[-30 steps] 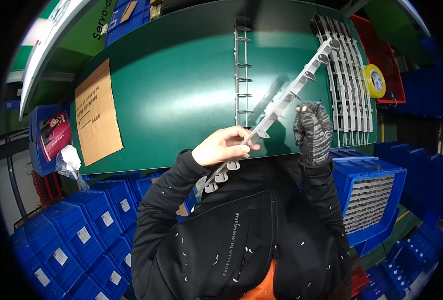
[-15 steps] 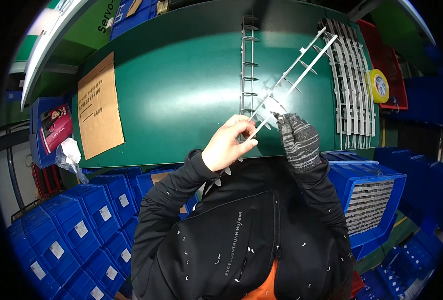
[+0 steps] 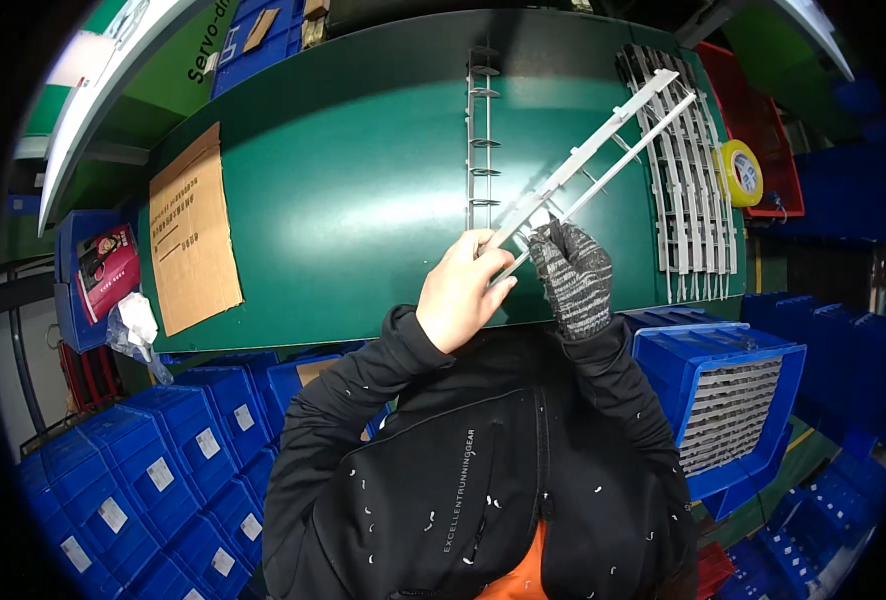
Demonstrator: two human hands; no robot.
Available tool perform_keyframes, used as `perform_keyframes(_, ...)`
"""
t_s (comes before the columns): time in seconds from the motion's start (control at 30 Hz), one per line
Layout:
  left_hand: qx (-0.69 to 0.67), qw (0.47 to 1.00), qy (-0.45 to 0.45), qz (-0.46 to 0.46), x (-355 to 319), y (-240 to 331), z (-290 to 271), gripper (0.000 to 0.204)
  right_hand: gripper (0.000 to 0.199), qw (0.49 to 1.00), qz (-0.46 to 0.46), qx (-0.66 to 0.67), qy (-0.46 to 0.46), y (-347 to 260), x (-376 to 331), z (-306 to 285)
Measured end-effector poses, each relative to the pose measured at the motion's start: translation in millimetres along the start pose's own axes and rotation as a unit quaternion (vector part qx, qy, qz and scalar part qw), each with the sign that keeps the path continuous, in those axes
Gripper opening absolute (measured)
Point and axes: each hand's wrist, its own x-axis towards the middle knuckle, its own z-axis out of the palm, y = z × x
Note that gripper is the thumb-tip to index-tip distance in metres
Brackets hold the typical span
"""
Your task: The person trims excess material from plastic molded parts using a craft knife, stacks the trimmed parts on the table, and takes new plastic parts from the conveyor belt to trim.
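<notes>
My bare left hand (image 3: 460, 288) is closed on the near end of a pale grey ladder-shaped strip (image 3: 581, 160), two long rails joined by thin cross pieces. The strip slants up and to the right, its far end over a stack of similar strips (image 3: 685, 190). My right hand (image 3: 575, 280), in a grey and black striped knit glove, is closed with its fingertips against the strip near my left hand. Whatever lies inside those fingertips is hidden. Another ladder-shaped strip (image 3: 485, 143) lies on the green table (image 3: 343, 180), beyond my left hand.
A cardboard sheet (image 3: 195, 235) lies at the table's left. A yellow tape roll (image 3: 741, 174) sits right of the stack, beside a red bin (image 3: 763, 120). Blue crates (image 3: 163, 470) stand lower left; a blue crate holding strips (image 3: 718, 400) stands lower right.
The held strip has rolled so one rail shows its broad face. My right hand has moved left, closer to my left hand and against the strip. The whole view has shifted slightly.
</notes>
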Motion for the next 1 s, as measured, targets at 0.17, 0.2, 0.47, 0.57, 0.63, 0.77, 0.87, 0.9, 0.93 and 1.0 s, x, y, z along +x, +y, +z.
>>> perform_keyframes(0.17,-0.209,0.976,0.025,-0.063,-4.7,-18.9,-25.8,0.055,0.015,0.965,0.098,0.236,0.055,-11.5,10.1,-20.1)
perform_keyframes(0.2,-0.291,0.953,0.020,-0.084,-4.3,-25.2,-29.3,0.041,0.017,0.965,0.105,0.235,0.052,-15.6,12.0,-25.9)
perform_keyframes(0.47,-0.482,0.863,-0.026,-0.152,-12.2,-40.4,-19.8,0.018,0.019,0.979,0.107,0.172,-0.023,-20.1,8.2,-4.7)
perform_keyframes(0.57,-0.509,0.845,0.017,-0.162,-8.7,-35.2,-13.4,0.019,0.018,0.958,-0.239,-0.155,-0.038,-12.3,-2.4,10.3)
perform_keyframes(0.63,-0.536,0.827,0.017,-0.167,-6.9,-31.9,-10.0,0.019,0.018,0.961,-0.209,-0.179,-0.040,-8.2,-6.7,12.3)
perform_keyframes(0.77,-0.542,0.827,0.026,-0.148,-5.2,-28.6,-4.6,0.019,0.018,0.958,-0.204,-0.198,-0.036,-5.2,-7.5,12.7)
perform_keyframes(0.87,-0.529,0.832,0.041,-0.163,-3.6,-27.0,-0.9,0.016,0.017,0.976,-0.160,-0.135,-0.059,-6.7,-9.6,11.7)
perform_keyframes(0.9,-0.521,0.834,0.046,-0.174,-2.8,-26.5,-0.2,0.015,0.017,0.982,-0.140,-0.102,-0.071,-8.0,-11.0,10.7)
perform_keyframes(0.93,-0.423,0.893,0.079,-0.132,-1.9,-26.1,0.2,0.014,0.018,0.989,-0.040,0.000,-0.146,-9.2,-12.4,7.9)
perform_keyframes(1.0,-0.212,0.966,0.139,-0.047,-0.2,-26.0,0.8,0.011,0.021,0.959,0.008,0.141,-0.247,-12.8,-15.7,-0.1)
